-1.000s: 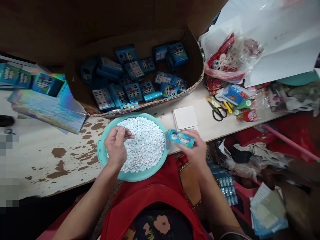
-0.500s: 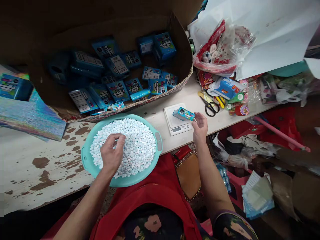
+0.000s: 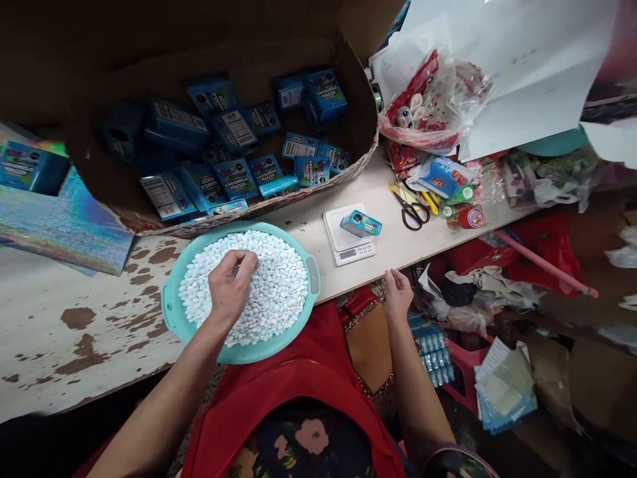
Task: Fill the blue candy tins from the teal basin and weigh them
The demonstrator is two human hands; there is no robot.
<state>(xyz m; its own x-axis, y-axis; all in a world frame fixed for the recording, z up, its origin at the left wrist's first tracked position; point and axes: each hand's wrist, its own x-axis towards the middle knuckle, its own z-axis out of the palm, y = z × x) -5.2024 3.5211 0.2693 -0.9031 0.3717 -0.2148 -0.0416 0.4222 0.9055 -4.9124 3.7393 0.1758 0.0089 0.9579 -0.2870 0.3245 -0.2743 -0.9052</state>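
Observation:
My left hand (image 3: 230, 285) is over the turquoise basin (image 3: 314, 273), thumb and fingertips pinched together just above the small white and pale blue candies (image 3: 279, 292). Whatever it may hold is too small to make out. Past the table's front edge is my right hand (image 3: 398, 296), its fingers curled and pressed together; their contents, if any, are hidden. On the white digital scale (image 3: 354, 253) lies a blue candy box (image 3: 362, 224) on its side, apart from both hands.
Behind the basin stands a large cardboard carton (image 3: 318, 192) with several blue boxes inside. Black-handled scissors (image 3: 415, 211) lie right of the scale, near a plastic bag (image 3: 448, 106) and small packages. Another blue box (image 3: 32, 169) rests on shiny sheeting (image 3: 84, 226) at left.
My right hand has moved off the blue box toward me, beyond the table edge, and its fingers have closed. My left hand stays over the candies, shifted slightly.

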